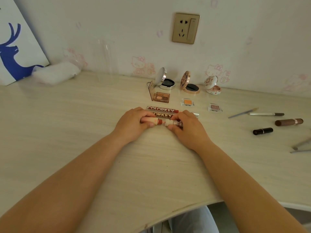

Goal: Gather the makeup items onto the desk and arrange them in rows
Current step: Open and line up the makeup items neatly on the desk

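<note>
Both hands (pixel 133 122) (pixel 182 125) each pinch a lip tube (pixel 155 122) (desk (pixel 67 132) bare leftward).

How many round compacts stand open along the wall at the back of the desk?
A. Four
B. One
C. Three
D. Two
C: a silver compact, a gold-rimmed compact and a small white floral compact stand open in a row on the desk.
</note>
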{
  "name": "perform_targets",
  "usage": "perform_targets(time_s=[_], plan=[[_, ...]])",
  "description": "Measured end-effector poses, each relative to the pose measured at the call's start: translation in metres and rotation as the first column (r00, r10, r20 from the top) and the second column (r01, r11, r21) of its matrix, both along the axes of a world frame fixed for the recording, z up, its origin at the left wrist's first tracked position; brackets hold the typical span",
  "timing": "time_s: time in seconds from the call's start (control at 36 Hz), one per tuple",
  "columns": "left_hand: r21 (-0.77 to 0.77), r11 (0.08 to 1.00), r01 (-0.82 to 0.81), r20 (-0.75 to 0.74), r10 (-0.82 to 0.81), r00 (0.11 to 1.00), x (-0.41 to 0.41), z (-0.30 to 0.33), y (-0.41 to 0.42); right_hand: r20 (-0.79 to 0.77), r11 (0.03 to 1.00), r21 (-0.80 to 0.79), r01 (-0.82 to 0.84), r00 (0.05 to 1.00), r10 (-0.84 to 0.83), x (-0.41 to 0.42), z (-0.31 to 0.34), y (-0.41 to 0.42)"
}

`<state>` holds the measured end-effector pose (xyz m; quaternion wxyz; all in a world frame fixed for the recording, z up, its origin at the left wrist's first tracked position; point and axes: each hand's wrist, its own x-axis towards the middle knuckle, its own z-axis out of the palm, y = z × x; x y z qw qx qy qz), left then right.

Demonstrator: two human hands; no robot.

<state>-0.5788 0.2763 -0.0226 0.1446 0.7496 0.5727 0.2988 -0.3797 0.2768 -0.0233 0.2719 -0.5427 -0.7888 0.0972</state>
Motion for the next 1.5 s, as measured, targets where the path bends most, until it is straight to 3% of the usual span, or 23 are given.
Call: perform_targets(time_s=[0.33,0.5,0.69,0.86,1.06,1.17,1.28,1.5], plan=[[0.034,0.999,-0.019,0.006,0.019,1.000,0.002,-0.001,0.000,-0.006,1.000,0.021,0.003,1.000,-0.003,0.001,-0.002,0.000],[0.168,0.986,-0.019,-0.045,0.027,0.999,0.008,0.003,-0.005,0.029,0.995,0.102,0.022,0.999,-0.025,-0.001,0.000,-0.002],[0.332,0.943,0.001,0.026,-0.010,1.000,0.034,0.012,-0.013,-0.200,0.973,0.189,0.132,0.975,-0.094,0.020,0.012,-0.016],[0.395,0.905,0.159,-0.027,-0.162,0.986,0.099,0.027,-0.018,-0.234,0.928,0.203,0.311,0.936,-0.263,0.085,0.014,-0.034],[0.251,0.919,0.304,-0.092,-0.290,0.953,0.201,0.026,-0.018,-0.156,0.770,0.183,0.611,0.792,-0.591,0.175,0.014,-0.047],[0.157,0.939,0.305,-0.067,-0.298,0.952,0.245,0.013,-0.012,0.022,0.709,0.145,0.690,0.715,-0.699,0.212,0.011,-0.052],[0.108,0.959,0.263,-0.007,-0.264,0.965,0.276,0.004,-0.002,0.074,0.671,0.052,0.739,0.668,-0.741,0.221,0.007,-0.051],[0.091,0.975,0.205,-0.171,-0.187,0.967,0.303,-0.005,0.013,0.179,0.681,0.024,0.732,0.667,-0.723,0.222,0.002,-0.044]])
